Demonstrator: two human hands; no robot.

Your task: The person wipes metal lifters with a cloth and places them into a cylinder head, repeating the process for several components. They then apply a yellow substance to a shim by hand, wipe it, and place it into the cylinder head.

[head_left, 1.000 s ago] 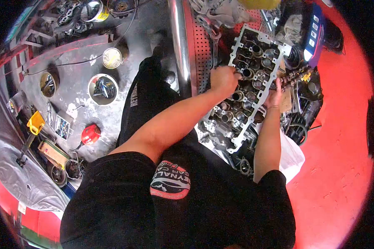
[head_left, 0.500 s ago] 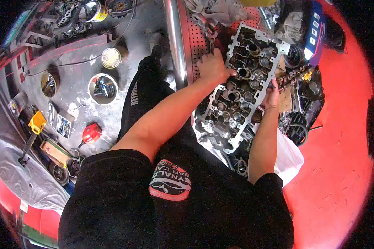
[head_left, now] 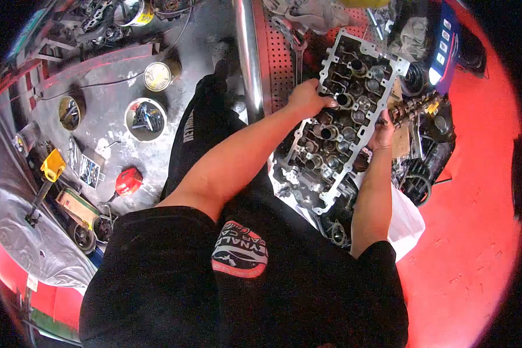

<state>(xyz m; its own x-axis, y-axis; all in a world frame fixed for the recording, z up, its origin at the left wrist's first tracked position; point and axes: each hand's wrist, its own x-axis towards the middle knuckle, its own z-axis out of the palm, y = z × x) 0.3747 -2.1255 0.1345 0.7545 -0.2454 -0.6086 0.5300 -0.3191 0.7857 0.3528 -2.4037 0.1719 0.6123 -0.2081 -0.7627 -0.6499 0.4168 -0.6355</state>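
A cylinder head [head_left: 362, 124] of grey metal, with dark round valve bores, lies tilted across the bench in front of me. My left hand [head_left: 310, 100] is closed around its left edge, thumb on top and the other fingers hidden beneath. On the opposite edge my right hand [head_left: 383, 133] grips from the right, its thumb pointing up and its remaining fingers mostly out of sight. A wrench [head_left: 298, 61] lies just beyond my left hand. Close to my right hand rests a camshaft [head_left: 416, 109] with a yellow piece on it.
A shiny metal tube [head_left: 249, 64] borders the red perforated surface [head_left: 275, 49]. On the floor at left stand a white bucket of metal parts [head_left: 145, 120], a can [head_left: 158, 76] and a red tool [head_left: 129, 181]. Dark engine parts [head_left: 414, 182] lie at right, and cloths [head_left: 313, 14] at the back.
My left hand has drawn away from the wrench and closed around the cylinder head's left edge. The cylinder head sits almost the same; my right hand keeps its place.
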